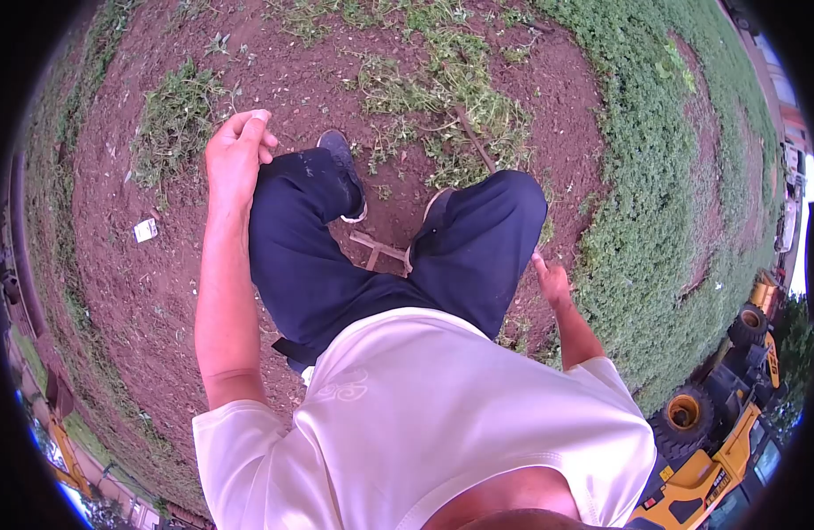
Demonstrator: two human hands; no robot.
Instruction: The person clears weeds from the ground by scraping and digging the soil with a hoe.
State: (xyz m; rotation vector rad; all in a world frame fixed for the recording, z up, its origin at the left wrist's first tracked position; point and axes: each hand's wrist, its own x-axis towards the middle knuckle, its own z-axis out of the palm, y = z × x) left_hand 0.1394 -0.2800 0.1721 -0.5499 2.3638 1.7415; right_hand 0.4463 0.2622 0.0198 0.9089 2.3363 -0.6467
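"What colours are you wearing?"

"My loose cloth trousers [310, 265] are dark navy; my short-sleeved cloth shirt [477, 389] is pinkish white, with a faint looping pattern."

"And around you?"

"Reddish-brown crumbly soil [115, 291], green leafy ground cover [645, 203], a small flat white rectangle [145, 230], and a yellow metal machine [720, 477] with black rubber tyres [696, 438]."

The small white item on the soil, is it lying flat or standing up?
Lying flat, it seems: the white item shows its broad face upward, resting on the bare soil.
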